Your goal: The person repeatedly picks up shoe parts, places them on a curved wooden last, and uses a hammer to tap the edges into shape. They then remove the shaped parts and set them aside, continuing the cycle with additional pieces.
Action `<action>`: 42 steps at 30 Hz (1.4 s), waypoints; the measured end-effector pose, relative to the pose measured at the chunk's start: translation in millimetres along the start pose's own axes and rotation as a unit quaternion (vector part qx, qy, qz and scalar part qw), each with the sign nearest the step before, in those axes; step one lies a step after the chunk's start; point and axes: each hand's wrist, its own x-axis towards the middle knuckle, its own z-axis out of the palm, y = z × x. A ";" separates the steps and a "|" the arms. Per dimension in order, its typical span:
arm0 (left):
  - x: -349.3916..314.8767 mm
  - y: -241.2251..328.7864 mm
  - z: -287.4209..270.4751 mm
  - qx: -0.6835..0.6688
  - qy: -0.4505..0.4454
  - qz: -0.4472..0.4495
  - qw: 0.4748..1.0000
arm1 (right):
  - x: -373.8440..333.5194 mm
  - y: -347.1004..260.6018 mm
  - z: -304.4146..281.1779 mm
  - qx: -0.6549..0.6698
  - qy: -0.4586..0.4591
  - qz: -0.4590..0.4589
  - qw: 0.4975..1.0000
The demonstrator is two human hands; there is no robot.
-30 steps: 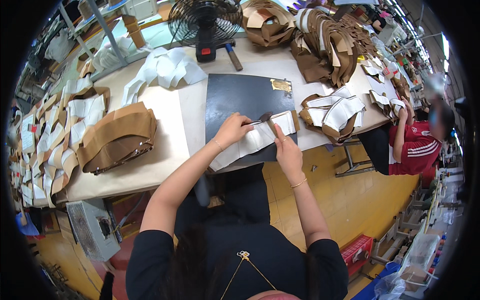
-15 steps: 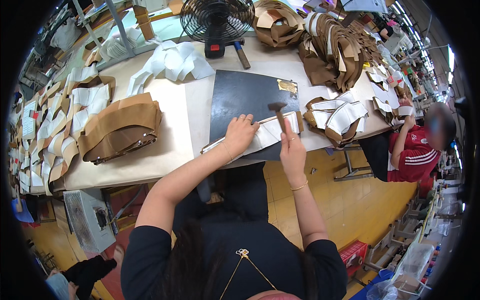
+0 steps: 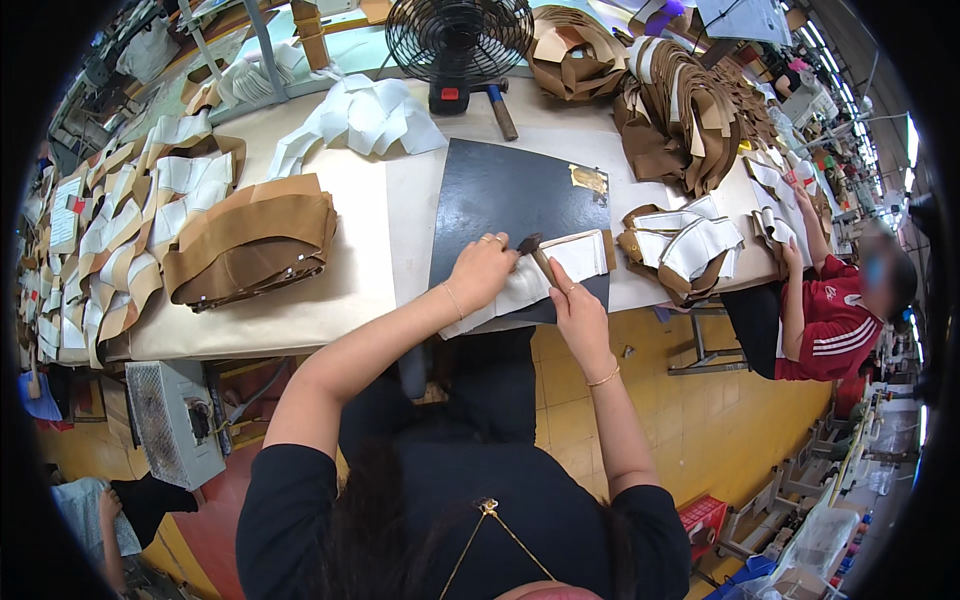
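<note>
A hammer point(image 3: 540, 258) is gripped by its wooden handle in my right hand point(image 3: 580, 308), fingers wrapped round it. Its dark metal head is down at the far edge of a long white-lined piece point(image 3: 580, 252) with brown at its right end. My left hand point(image 3: 483, 270) has its fingers bent over that same edge, close to the hammer head, holding the piece. The fingertips are partly hidden. Beneath the piece lies a dark flat board point(image 3: 500, 190) with a torn yellowish patch near its far right corner.
A stack of brown pieces point(image 3: 250, 240) stands left. Beyond the board are white pieces point(image 3: 365, 115), a black fan point(image 3: 458, 40) and a second hammer point(image 3: 502, 112). Brown-and-white bundles point(image 3: 685, 245) lie right. A person in a red shirt point(image 3: 830, 320) handles pieces at the table's right end.
The hammer has come down from above the piece to its far edge, beside my left fingers. The piece has tilted, its left end nearer me. The whole view has shifted slightly.
</note>
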 end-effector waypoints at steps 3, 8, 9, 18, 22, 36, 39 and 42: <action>6.3 -16.3 -20.0 -0.147 -0.081 -0.093 0.981 | 4.4 -4.2 -7.0 -0.079 -0.046 0.025 0.995; -5.8 -9.4 -14.2 -0.028 -0.048 -0.025 0.998 | 6.6 -9.8 -15.7 0.007 0.036 -0.032 0.999; -6.9 -8.3 -14.4 -0.010 -0.041 -0.012 0.999 | 5.3 -12.8 -15.3 0.053 0.078 -0.045 0.995; -15.7 -7.8 -10.9 0.072 -0.001 0.043 0.996 | 6.7 -26.7 -18.5 0.022 0.050 -0.030 0.998; -18.2 -14.1 -13.7 -0.034 -0.006 -0.015 0.999 | -6.9 -5.8 5.8 -0.046 -0.015 -0.038 0.998; -38.3 -18.4 -29.0 -0.052 -0.008 -0.033 0.998 | -6.2 -19.7 5.7 -0.061 -0.057 -0.031 0.996; -43.6 -22.3 -30.8 -0.030 0.006 -0.004 1.000 | -0.5 -30.0 -1.2 -0.017 -0.039 -0.043 0.998; -44.1 -16.5 -26.9 0.063 0.014 0.055 0.996 | -14.5 -45.0 -1.7 0.082 0.042 -0.057 0.994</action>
